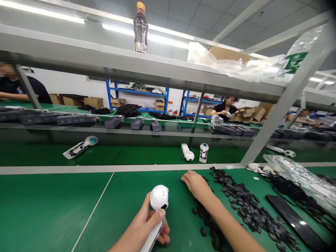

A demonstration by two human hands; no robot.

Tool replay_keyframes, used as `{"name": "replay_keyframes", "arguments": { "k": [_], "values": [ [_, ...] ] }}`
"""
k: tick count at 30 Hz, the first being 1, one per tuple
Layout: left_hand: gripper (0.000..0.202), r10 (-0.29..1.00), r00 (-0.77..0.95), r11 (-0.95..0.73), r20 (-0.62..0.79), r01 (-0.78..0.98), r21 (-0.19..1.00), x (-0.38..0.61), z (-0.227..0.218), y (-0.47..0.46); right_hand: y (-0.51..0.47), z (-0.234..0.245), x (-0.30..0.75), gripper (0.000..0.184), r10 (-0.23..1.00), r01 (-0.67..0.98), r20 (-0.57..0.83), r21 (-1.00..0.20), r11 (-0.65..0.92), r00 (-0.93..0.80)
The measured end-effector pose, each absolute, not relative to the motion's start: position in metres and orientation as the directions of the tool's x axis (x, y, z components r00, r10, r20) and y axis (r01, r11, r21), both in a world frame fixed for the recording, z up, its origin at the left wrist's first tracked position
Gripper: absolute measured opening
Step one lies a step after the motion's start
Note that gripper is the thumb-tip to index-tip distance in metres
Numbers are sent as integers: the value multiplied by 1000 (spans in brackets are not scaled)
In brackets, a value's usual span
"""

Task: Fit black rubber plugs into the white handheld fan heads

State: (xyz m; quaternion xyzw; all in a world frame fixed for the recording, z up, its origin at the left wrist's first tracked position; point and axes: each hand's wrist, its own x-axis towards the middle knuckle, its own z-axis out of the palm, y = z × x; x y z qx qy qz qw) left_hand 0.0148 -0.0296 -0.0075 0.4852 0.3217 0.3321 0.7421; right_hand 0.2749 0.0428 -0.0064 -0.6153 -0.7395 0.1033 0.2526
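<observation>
My left hand (pixel 143 229) is wrapped round the handle of a white hand-held device (pixel 159 200) with a round head, held upright above the green table mat (pixel 52 206). My right hand (pixel 195 183) rests knuckles-up on the mat at the near edge of a heap of small black parts (pixel 244 210). Its fingers are curled down and what is under them is hidden.
Three similar white devices lie on the green conveyor belt: (pixel 80 147), (pixel 187 153), (pixel 203 152). A clear plastic bag (pixel 301 175) and a black strip (pixel 296 222) lie at the right. A slanted metal post (pixel 275 115) holds a shelf with a bottle (pixel 141 28). Other people work beyond.
</observation>
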Motion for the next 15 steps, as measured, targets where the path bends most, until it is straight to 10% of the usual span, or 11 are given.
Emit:
{"name": "replay_keyframes", "arguments": {
  "k": [6,15],
  "values": [
    [71,897,442,59,-1,-117,991,9,8,-29,-7,28,240,25,989,325,136,-934,149,-62],
    [76,858,478,-374,189,329,867,-4,13,-30,-46,37,206,21,959,200,-52,-980,5,-278]
  ]
}}
